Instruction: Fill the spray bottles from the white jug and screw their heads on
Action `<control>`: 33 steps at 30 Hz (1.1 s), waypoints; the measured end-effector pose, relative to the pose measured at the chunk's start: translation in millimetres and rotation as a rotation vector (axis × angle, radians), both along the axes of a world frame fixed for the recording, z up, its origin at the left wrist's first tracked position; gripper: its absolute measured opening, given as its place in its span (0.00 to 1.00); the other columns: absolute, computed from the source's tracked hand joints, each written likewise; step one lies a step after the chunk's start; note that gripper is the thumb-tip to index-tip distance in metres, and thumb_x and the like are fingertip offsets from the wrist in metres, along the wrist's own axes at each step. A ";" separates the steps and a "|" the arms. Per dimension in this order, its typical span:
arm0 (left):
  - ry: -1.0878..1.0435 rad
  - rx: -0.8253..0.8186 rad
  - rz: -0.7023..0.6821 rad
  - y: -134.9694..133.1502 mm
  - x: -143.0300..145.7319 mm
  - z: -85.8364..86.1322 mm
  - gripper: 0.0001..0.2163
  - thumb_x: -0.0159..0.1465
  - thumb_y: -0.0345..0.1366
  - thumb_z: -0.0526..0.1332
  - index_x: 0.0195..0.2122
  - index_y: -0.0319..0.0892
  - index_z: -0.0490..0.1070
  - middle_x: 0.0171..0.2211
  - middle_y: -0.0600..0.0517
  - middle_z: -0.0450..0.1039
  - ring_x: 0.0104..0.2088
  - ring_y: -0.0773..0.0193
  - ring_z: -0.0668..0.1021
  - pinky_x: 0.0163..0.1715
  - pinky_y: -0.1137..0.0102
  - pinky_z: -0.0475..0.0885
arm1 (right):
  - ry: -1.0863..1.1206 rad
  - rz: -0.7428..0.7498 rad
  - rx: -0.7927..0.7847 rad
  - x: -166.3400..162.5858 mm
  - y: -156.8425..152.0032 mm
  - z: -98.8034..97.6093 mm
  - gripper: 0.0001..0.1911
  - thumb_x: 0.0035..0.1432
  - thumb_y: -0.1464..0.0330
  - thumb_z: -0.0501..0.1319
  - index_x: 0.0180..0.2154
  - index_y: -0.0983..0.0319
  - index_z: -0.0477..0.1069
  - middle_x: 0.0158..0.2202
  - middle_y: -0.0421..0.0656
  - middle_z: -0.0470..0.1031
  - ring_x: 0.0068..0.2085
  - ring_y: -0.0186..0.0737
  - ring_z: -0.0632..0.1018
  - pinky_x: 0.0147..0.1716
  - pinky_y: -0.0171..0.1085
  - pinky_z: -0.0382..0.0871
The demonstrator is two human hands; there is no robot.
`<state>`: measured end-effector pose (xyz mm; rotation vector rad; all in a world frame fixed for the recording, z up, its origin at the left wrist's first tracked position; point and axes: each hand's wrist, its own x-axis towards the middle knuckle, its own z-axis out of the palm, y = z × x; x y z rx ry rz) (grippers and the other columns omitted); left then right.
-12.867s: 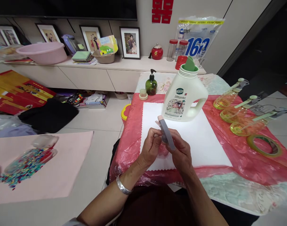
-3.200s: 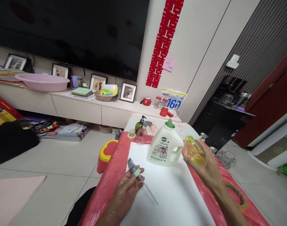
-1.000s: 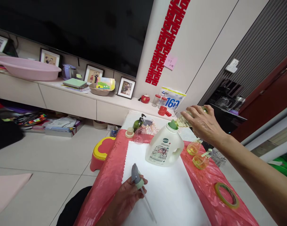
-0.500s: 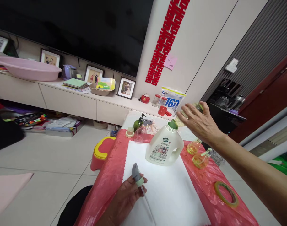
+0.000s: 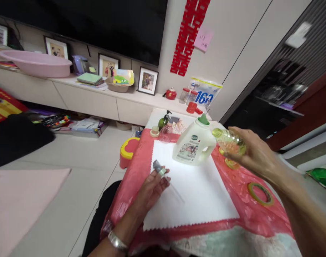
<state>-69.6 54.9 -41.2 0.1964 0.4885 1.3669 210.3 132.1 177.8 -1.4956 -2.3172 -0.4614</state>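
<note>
The left hand (image 5: 152, 185) is resting at the near-left edge of the white mat (image 5: 203, 200), its grip pinching a grey-and-green spray head (image 5: 159, 168) whose clear tube (image 5: 177, 191) is trailing across the mat. The right hand (image 5: 255, 157) is wrapping a closed grip around a small yellow bottle (image 5: 229, 142), tipped on its side. Its open neck is pointing at the white jug (image 5: 194, 148), beside the handle and below the green funnel (image 5: 203, 119). By the look of it, the unscrewing is done, and refitting the head is waiting. The mat's middle is lying open between the hands. The counter (image 5: 259, 217) is dropping off just left of the left wrist, and a tape roll (image 5: 260, 188) is sitting under the right forearm.
</note>
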 end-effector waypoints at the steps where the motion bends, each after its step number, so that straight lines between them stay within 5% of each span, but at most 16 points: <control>1: -0.008 -0.023 0.029 -0.2 -0.3 2.9 0.22 0.49 0.36 0.80 0.44 0.41 0.77 0.42 0.50 0.81 0.34 0.67 0.83 0.37 0.73 0.79 | 0.053 0.064 -0.067 2.0 -12.1 -15.2 0.36 0.55 0.55 0.65 0.63 0.56 0.63 0.55 0.51 0.74 0.51 0.60 0.76 0.47 0.54 0.71; 7: 0.017 -0.037 0.193 -2.0 -9.8 32.5 0.10 0.61 0.33 0.72 0.43 0.41 0.76 0.46 0.49 0.81 0.38 0.66 0.83 0.41 0.71 0.81 | 0.151 0.135 -0.253 -6.0 -78.3 -111.9 0.35 0.57 0.61 0.65 0.64 0.56 0.59 0.57 0.51 0.72 0.56 0.59 0.74 0.52 0.56 0.71; 11: 0.086 -0.003 0.249 -4.1 -16.2 45.9 0.09 0.61 0.33 0.72 0.42 0.43 0.77 0.45 0.50 0.82 0.39 0.66 0.83 0.42 0.72 0.81 | 0.198 0.105 -0.296 -18.6 -98.1 -145.5 0.34 0.57 0.65 0.63 0.64 0.56 0.57 0.58 0.51 0.71 0.57 0.58 0.72 0.54 0.58 0.69; 22: 0.382 0.161 0.248 -19.3 -10.0 68.4 0.16 0.56 0.38 0.75 0.45 0.44 0.77 0.44 0.50 0.82 0.36 0.65 0.83 0.40 0.70 0.78 | 0.486 0.104 -0.510 -60.2 -107.9 -166.3 0.39 0.50 0.70 0.66 0.63 0.55 0.60 0.61 0.48 0.69 0.61 0.55 0.70 0.59 0.59 0.65; 27: 0.537 0.226 0.164 -28.6 1.3 75.0 0.17 0.52 0.37 0.77 0.42 0.42 0.79 0.41 0.50 0.83 0.39 0.63 0.82 0.44 0.68 0.75 | 0.770 0.168 -0.679 -90.6 -108.2 -171.6 0.42 0.47 0.69 0.69 0.64 0.55 0.61 0.62 0.48 0.68 0.61 0.52 0.71 0.61 0.55 0.66; 33: 0.705 0.283 0.097 -31.8 4.5 71.8 0.14 0.58 0.37 0.74 0.44 0.44 0.79 0.43 0.50 0.82 0.45 0.58 0.81 0.49 0.65 0.74 | 0.986 0.314 -0.672 -107.1 -101.5 -184.3 0.41 0.49 0.67 0.70 0.64 0.56 0.61 0.61 0.48 0.69 0.62 0.52 0.71 0.61 0.53 0.67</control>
